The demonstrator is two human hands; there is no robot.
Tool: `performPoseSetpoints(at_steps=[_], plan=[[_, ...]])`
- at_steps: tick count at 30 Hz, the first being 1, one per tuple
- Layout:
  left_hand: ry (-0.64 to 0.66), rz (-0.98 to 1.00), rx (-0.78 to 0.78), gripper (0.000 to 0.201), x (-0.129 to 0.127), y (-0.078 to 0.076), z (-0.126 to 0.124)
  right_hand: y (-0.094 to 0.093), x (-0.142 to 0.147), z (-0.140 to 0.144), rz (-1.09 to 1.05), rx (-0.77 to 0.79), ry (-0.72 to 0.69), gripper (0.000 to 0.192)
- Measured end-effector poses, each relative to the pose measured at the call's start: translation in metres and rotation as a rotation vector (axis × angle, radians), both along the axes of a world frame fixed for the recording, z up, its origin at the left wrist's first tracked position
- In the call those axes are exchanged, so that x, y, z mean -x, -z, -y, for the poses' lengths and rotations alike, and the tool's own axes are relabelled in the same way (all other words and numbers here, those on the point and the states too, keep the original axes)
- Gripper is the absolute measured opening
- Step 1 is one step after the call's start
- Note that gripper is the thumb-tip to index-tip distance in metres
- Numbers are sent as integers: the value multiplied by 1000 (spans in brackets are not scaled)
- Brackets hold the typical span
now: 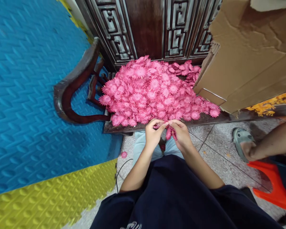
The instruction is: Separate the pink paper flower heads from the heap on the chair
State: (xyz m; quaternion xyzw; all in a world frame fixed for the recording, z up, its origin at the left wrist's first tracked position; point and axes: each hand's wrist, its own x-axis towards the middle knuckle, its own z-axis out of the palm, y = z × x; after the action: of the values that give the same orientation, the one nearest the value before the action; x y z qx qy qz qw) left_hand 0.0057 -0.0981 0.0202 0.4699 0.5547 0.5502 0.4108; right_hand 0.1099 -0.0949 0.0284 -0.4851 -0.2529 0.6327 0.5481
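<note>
A large heap of pink paper-like flowers [151, 92] with pointed petals covers the dark wooden bench [124, 128]. At the bench's front edge my left hand [153, 135] is closed in a pinch, thumb against index finger, on a small pink flower. My right hand [183, 136] meets it there, its fingertips also pinched on the pink piece. Under the right fingers hangs a short bunch of pink flowers [169, 133]. The fingers cover most of the held piece, so its exact shape is hidden.
A torn cardboard box [248, 54] stands on the bench at right, near orange-yellow pieces [274, 101]. A curved wooden armrest [66, 92] is at left. One loose flower [124, 154] lies on the floor. Another person's foot [245, 146] rests by a red stool [271, 184].
</note>
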Motion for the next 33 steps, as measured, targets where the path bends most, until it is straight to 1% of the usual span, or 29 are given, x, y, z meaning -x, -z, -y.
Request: performPoseSetpoints(at_steps=[4,8,13,17,22,26,31,33], plan=[[2,37,12,17,0,4,1,-2,0,0,22,-16,-3,9],[28,52,-3,20,0,4,2,-4,1,0,11,-9,-7,8],[83,47,7,23,1,2,2,-2,-1,0,-23,22,47,9],[91,38,17,24,2,5,1,0,-4,-1,-28,24,69,11],[104,24,-27,24,5,9,-2,-1,-7,-3,-50,11,113,15],[24,16,-27,28,8,11,-3,-1,-7,-3,-38,-2,114,14],[-40,78,-37,28,12,12,-4,-2,-10,-2,-15,-34,95,18],[-101,111,-26,27,13,12,-5,-3,-11,-4,-3,-28,108,19]])
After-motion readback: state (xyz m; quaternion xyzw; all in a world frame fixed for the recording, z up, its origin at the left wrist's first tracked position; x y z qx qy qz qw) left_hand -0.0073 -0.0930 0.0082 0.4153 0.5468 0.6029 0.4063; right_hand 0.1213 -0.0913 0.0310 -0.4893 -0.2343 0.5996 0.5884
